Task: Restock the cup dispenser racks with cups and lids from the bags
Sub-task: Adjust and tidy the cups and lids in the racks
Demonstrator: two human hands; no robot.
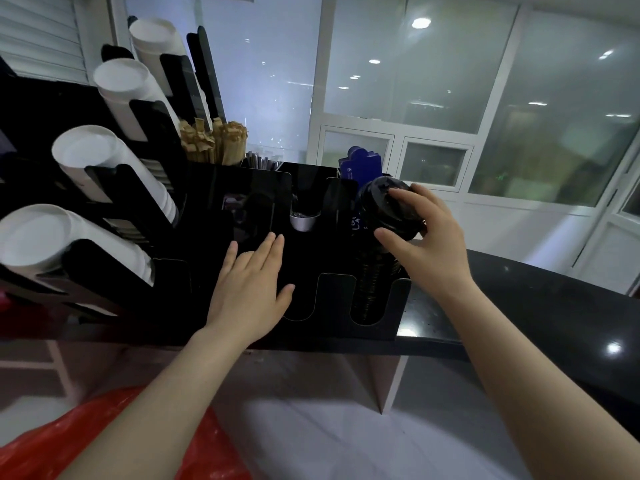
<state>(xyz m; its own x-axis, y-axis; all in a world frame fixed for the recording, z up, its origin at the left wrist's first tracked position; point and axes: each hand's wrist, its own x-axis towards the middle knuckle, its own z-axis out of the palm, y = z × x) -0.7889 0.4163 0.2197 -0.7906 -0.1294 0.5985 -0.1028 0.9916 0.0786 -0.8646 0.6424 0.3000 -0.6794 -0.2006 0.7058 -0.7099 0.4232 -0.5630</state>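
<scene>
A black dispenser rack (194, 299) stands on the dark counter. A tall stack of black lids (375, 251) sits in the rack's rightmost slot. My right hand (420, 237) grips the top of that stack, fingers curled over the uppermost lid. My left hand (251, 285) lies flat, fingers apart, against the rack's front panel beside an empty middle slot (301, 299). Several stacks of white cups (86, 161) lie tilted in the holders at the left.
Brown stirrer packets (214, 140) and blue sachets (360, 164) stand in compartments at the rack's back. A small metal cup (303, 220) sits in a middle compartment. A red plastic bag (104, 441) lies below at the left. The glossy counter (519, 306) runs on to the right.
</scene>
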